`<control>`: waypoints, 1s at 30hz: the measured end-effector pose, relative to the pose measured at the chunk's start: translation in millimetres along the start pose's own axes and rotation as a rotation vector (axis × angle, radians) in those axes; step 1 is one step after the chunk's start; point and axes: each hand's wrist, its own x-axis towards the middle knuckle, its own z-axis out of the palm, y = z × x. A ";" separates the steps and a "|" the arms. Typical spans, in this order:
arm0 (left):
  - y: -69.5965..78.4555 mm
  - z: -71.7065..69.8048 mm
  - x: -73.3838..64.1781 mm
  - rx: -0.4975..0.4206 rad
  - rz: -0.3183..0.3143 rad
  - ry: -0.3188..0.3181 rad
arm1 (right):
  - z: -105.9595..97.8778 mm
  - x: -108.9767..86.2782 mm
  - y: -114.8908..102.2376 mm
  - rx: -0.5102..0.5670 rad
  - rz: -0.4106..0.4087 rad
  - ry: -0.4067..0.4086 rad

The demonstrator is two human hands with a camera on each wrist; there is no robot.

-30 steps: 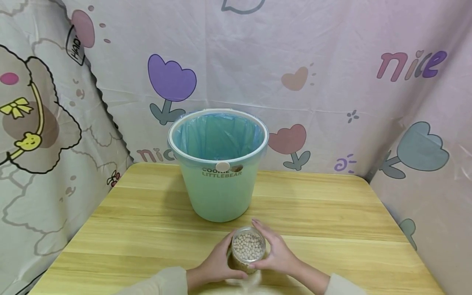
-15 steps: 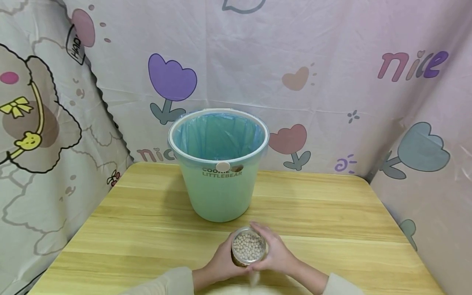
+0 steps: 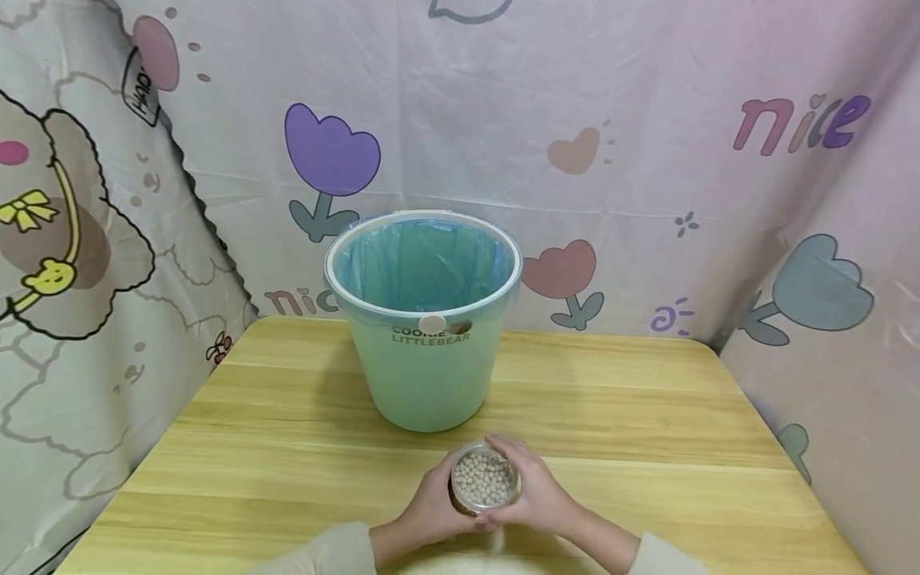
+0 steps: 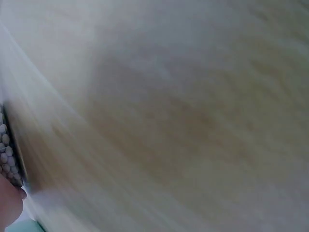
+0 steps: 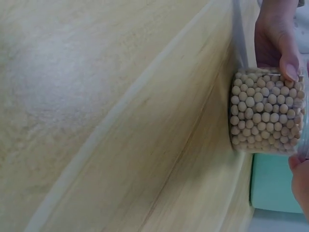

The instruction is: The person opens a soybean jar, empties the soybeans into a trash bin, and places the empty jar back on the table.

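Note:
A clear jar (image 3: 483, 479) full of small round beige beads or beans stands upright near the table's front edge. My left hand (image 3: 434, 503) grips its left side. From the right, my right hand (image 3: 539, 491) curls round the upper part near the rim. The two thumbs come close together at the near side. In the right wrist view the packed contents show through the jar (image 5: 265, 113), and the left thumb (image 5: 289, 67) presses its wall. The left wrist view catches only a sliver of the jar (image 4: 7, 152) and a fingertip (image 4: 10, 203).
A light green bucket (image 3: 427, 375) with a white rim and a blue plastic liner stands just beyond the jar. The wood-grain table (image 3: 632, 415) extends to both sides. Patterned cloth (image 3: 632, 80) hangs behind and at the sides.
The left hand has closed in round the jar and its thumb has moved nearer the right thumb. The right fingers have settled lower at the far rim. The jar stays about where it was.

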 end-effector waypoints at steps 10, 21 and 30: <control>11.0 -4.8 5.6 -0.030 -0.004 0.069 | -13.9 6.6 -10.7 0.001 -0.027 0.015; 37.5 -9.6 9.5 -0.041 -0.031 0.225 | -27.6 13.6 -32.0 0.018 -0.022 0.049; 51.7 -10.0 9.4 -0.016 -0.059 0.305 | -25.7 18.1 -49.7 0.000 0.039 0.148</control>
